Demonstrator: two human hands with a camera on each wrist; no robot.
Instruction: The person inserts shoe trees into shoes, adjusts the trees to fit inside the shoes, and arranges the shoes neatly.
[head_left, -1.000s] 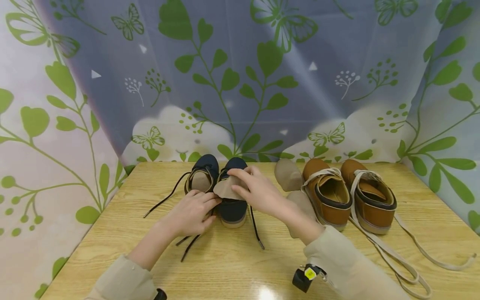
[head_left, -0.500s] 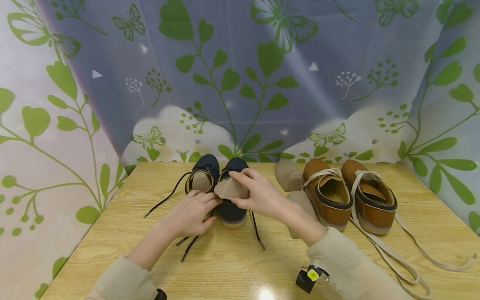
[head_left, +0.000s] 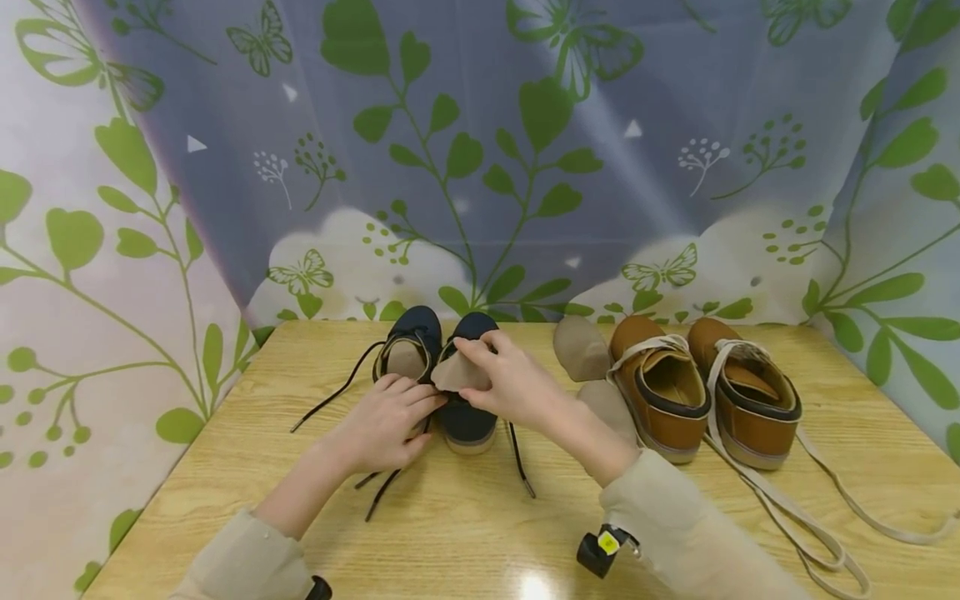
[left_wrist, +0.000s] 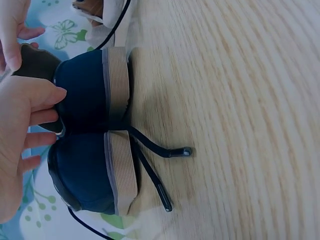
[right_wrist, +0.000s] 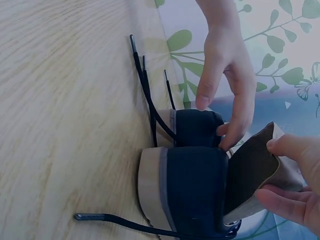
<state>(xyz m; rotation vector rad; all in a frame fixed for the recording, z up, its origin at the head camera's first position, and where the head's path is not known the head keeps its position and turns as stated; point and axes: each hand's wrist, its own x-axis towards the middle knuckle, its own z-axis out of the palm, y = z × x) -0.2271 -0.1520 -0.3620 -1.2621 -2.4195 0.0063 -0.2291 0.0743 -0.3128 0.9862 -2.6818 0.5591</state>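
1. Far left: the left shoe (head_left: 422, 325), navy, sits flat with its toe away from the person. One black lace (head_left: 330, 405) trails off sideways, so it's out of the way of the mouth.
2. Next, the left hand (head_left: 384, 423). Fingers loosely bent, thumb apart, not really gripping anything. A fingertip touches the heel collar of the right shoe (head_left: 471, 423), I'd guess to steady it or keep the collar back.
3. The insole (head_left: 459, 375) is up at the right shoe's mouth, tilted and bent. Bending it probably makes it narrow enough for that gap.
4. The right hand (head_left: 521, 379) has it pinched between thumb and fingers, leaving the lower end free.
5. Further right, an upper insole (head_left: 581, 348) and a lower insole (head_left: 602, 406) lie beside the brown shoes (head_left: 671, 425), whose cream laces (head_left: 787, 517) run loose over the table (head_left: 465, 533).
6. Views: head cam hides the left shoe's heel behind the left hand; left wrist shows both heels side by side. Right wrist best shows the insole's curl and that fingertip on the collar. How deep the lower end goes, can't tell.
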